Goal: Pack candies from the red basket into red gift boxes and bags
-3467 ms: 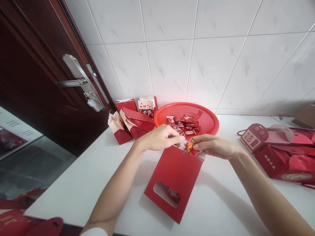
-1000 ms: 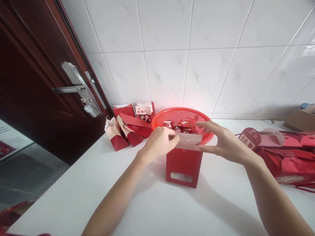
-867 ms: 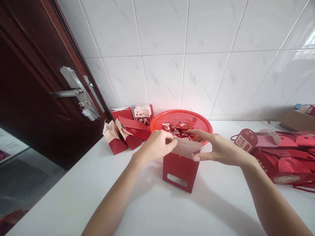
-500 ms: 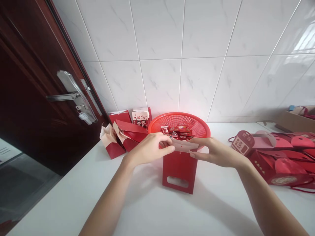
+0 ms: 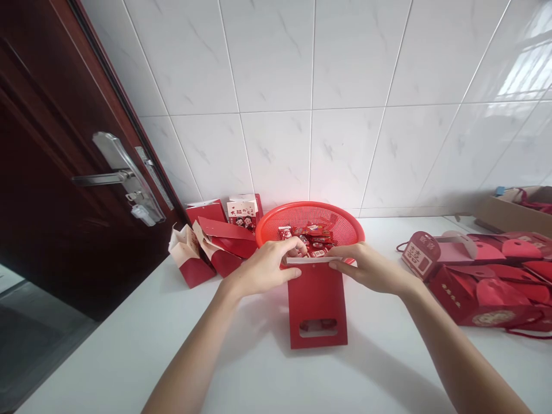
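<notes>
A red paper gift box point(image 5: 317, 299) with an oval cutout near its lower edge is between my hands at the middle of the white table. My left hand point(image 5: 269, 265) pinches the left end of the box's pale top edge. At the right end of that edge, my right hand point(image 5: 371, 267) has its thumb and fingers closed on the paper. Right behind the box stands a red mesh basket point(image 5: 340, 215) holding several red-wrapped candies point(image 5: 318, 231), partly hidden by my hands.
Several red and cream paper boxes point(image 5: 196, 265) stand at the left, near a dark door point(image 5: 47, 115) with a metal handle. Red boxes with cords point(image 5: 474, 293) lie at the right, before a cardboard box point(image 5: 509, 217). A tiled wall rises behind.
The box's pale top flap shows now as a thin strip instead of a wider face. Candies show through the cutout. The whole view has shifted slightly.
</notes>
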The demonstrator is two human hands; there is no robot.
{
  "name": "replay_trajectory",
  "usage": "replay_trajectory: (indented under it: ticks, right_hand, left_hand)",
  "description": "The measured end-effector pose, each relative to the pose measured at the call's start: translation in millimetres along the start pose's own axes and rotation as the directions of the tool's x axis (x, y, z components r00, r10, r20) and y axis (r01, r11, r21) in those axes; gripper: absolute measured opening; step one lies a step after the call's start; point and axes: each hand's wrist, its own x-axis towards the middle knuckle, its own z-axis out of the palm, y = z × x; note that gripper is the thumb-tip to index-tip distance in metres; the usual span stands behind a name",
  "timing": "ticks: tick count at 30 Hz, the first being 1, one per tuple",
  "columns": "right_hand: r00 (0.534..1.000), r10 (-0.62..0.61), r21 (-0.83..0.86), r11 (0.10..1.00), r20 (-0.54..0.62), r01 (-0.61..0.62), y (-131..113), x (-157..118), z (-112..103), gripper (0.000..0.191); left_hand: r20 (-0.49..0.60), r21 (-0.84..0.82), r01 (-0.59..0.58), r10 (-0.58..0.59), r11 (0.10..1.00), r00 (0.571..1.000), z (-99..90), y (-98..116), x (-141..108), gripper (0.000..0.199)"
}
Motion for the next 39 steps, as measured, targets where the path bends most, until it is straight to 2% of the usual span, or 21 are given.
replay_trajectory:
  ticks: [7, 13, 16, 21, 25, 31, 34, 39]
  right_hand:
    - [1.000, -0.021, -0.006, 1.000, -0.005, 0.021, 0, 1, 2, 0.029]
    - [0.998, -0.021, -0.002, 1.000, 0.060, 0.021, -3, -1, -1, 0.035]
    - [0.999, -0.022, 0.020, 1.000, 0.044, 0.021, -2, -1, 0, 0.042]
    - [0.999, 0.003, 0.002, 1.000, 0.035, -0.003, -2, 2, 5, 0.029]
    - [0.999, 0.025, -0.043, 0.999, 0.031, -0.024, -3, 4, 9, 0.020]
    - [0.998, -0.028, -0.087, 0.996, 0.051, 0.032, -2, 6, 11, 0.014]
    - [0.997, -0.038, -0.085, 0.995, 0.068, 0.044, -2, 4, 10, 0.012]
    - [0.996, -0.045, -0.093, 0.994, 0.082, 0.052, -6, 0, 5, 0.012]
  left_hand:
    - [-0.002, 0.050, -0.030, 0.030, 0.998, 1.000, 3.0, -3, 2, 0.006]
    - [0.000, 0.050, -0.069, 0.069, 0.996, 0.998, 5.1, -3, 2, 0.011]
    - [-0.007, 0.049, -0.058, 0.058, 0.997, 0.998, 5.3, -2, 2, 0.011]
    - [0.027, 0.054, -0.007, 0.006, 0.999, 1.000, 3.4, 1, 0, 0.007]
    - [0.076, 0.066, 0.053, -0.058, 0.996, 0.995, -1.3, 3, -2, 0.014]
    - [0.153, 0.034, -0.055, 0.049, 0.998, 0.987, -10.0, -1, -3, 0.012]
    - [0.145, -0.011, -0.013, 0.015, 1.000, 0.989, -11.7, -3, -4, 0.007]
    - [0.174, 0.019, 0.102, -0.103, 0.995, 0.979, -15.5, -2, -9, 0.018]
